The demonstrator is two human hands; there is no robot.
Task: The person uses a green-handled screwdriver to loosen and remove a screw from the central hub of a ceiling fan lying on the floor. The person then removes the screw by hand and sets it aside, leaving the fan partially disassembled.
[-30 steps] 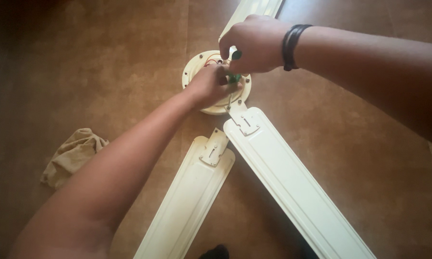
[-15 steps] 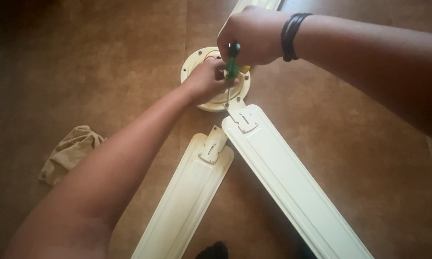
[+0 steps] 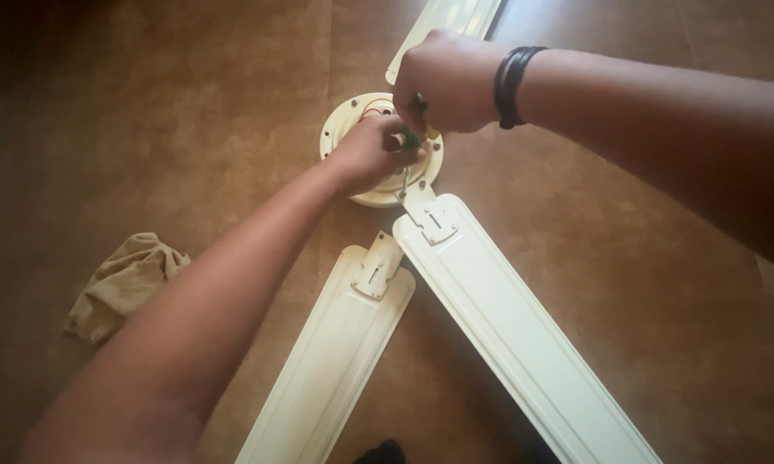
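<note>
Right hand (image 3: 443, 82): closed in a fist round the green handle of a screwdriver (image 3: 407, 155), held upright, tip down at the rim of the motor hub; a dark band sits on the wrist.
Left hand (image 3: 371, 153): fingers curled on the hub top, touching the screwdriver shaft; what they pinch cannot be told.
Ceiling fan motor hub (image 3: 346, 120): cream, round, flat on the brown floor (image 3: 189, 103), partly covered by both hands.
Blades: 1 blade (image 3: 524, 335) meets the hub by its bracket; a 2nd blade (image 3: 335, 344) lies just beside it, bracket end short of the hub; a 3rd (image 3: 451, 17) runs off the top edge.
Change: since 1 second ago the screwdriver has dropped from near the right hand's grip to bear down at the bracket, suggesting screw work now under way.
Rag (image 3: 121, 283): crumpled, tan, well apart at left.
</note>
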